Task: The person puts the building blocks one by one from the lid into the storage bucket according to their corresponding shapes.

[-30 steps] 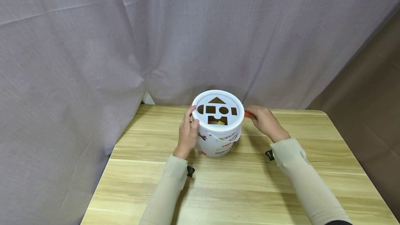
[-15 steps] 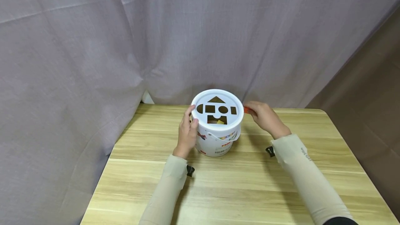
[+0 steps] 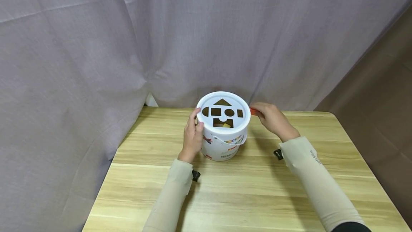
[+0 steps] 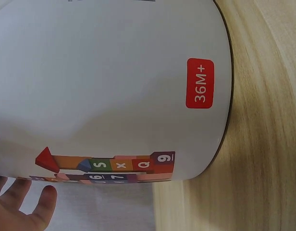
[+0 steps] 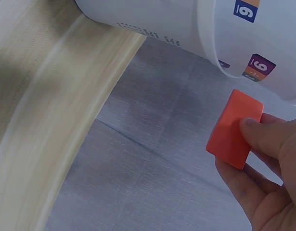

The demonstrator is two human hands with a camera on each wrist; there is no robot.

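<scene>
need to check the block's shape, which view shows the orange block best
The right wrist view: the block fills the frame as a flat orange rectangle pinched in the right hand, beside the bucket. The head view shows only a small orange sliver past the fingers. The left wrist view does not show it.

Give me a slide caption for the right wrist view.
Right hand pinches an orange block beside the white bucket, above the table edge.
</scene>
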